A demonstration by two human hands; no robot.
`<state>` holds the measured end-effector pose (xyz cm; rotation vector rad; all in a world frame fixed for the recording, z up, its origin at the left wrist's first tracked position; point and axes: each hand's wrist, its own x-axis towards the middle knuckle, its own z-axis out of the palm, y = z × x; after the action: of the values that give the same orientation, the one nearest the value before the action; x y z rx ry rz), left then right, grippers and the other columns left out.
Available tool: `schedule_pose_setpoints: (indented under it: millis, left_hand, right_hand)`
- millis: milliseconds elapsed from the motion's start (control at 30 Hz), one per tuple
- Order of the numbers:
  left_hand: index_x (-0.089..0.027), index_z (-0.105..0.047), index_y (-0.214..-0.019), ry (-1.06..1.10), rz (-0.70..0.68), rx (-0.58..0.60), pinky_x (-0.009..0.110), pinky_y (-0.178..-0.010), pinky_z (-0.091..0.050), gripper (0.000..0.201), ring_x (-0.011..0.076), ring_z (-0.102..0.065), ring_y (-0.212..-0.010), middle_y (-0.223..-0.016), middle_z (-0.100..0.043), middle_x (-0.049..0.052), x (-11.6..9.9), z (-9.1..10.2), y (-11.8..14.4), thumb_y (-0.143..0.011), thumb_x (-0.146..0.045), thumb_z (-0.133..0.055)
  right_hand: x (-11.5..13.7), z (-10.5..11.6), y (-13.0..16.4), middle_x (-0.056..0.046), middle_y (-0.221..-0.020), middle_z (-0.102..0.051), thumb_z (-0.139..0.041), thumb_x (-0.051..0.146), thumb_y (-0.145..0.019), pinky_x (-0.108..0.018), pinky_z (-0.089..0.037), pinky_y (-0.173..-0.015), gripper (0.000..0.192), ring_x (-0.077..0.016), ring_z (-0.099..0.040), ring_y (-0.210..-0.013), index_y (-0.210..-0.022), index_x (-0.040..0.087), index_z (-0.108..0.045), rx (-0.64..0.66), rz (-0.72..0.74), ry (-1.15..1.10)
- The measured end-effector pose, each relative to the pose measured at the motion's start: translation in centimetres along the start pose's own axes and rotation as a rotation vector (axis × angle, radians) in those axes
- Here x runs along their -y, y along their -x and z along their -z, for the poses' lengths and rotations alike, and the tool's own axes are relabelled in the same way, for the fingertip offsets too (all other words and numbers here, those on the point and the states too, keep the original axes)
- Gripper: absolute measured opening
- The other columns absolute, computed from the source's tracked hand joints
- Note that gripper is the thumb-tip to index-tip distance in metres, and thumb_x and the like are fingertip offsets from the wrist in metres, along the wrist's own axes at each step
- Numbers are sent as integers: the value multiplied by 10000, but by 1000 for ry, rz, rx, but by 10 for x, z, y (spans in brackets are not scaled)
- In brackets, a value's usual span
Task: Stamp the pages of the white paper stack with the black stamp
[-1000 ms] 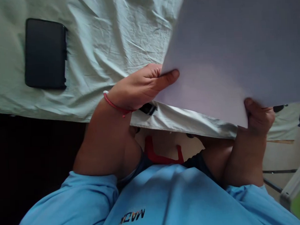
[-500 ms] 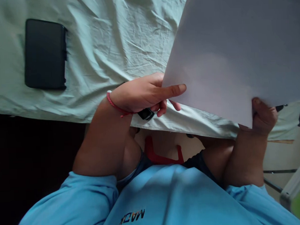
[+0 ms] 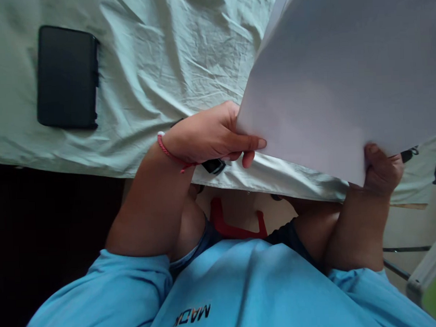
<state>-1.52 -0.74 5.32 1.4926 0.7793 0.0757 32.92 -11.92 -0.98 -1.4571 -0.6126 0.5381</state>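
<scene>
White paper sheets are held up above the cloth at the upper right, with another sheet's edge showing at their top left. My left hand pinches the lower left corner, thumb on top and fingers curled beneath. A pink cord bracelet and a black watch-like band are on that wrist. My right hand grips the bottom edge further right, its thumb on the upper face. The fingers of that hand are mostly hidden behind the paper.
A black flat case lies at the left on the wrinkled pale green cloth that covers the table. Below the cloth's edge is a red object, perhaps a stool. A grey metal frame stands at the lower right.
My left thumb has slid down slightly and its fingers have curled in under the corner. The paper has bowed, baring another sheet's edge at the top left. My right hand keeps its place.
</scene>
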Motion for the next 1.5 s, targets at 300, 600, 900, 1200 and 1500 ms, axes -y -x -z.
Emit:
schedule_pose_setpoints:
  millis: [300,600,900,1200,1500]
  left_hand:
    - [-178,-657,-774,28,-138,-30,214,-453,-347,530,84,-414,-477,-596,-588,26,9,-4,0,-1094,-595,-589]
    - [-169,-716,-787,-36,-81,-125,240,-524,-410,407,125,-526,-546,-609,-617,30,10,1,0,-1059,-460,-628]
    - [-177,-746,-1153,-442,15,-313,310,-896,-489,363,223,-693,-1018,-1144,-785,82,7,16,15,-901,-436,-717]
    - [-218,-777,-1123,-644,-39,77,259,-913,-458,330,237,-630,-1083,-1186,-755,70,17,36,40,-905,-422,-638]
    - [-245,-814,-1127,-613,-65,-59,303,-895,-456,379,244,-643,-978,-1102,-768,55,17,35,28,-917,-517,-654]
  right_hand:
    - [-2,3,-1,-11,-910,-724,-854,262,-530,-381,-646,-1047,316,-190,-732,-975,-789,190,-688,35,-16,-24]
    - [-2,3,7,-14,-926,-771,-989,252,-425,-364,-689,-960,466,-191,-740,-948,-802,189,-723,36,-219,107]
    - [3,7,4,-25,-943,-802,-1016,258,-428,-266,-688,-851,477,-170,-743,-876,-831,181,-772,69,-294,255]
    - [4,11,2,-44,-911,-798,-1027,247,-380,-196,-658,-742,556,-152,-733,-831,-873,149,-790,43,-323,217]
    - [0,17,-5,-26,-908,-790,-976,219,-427,-216,-640,-631,436,-158,-726,-789,-788,183,-735,42,-329,173]
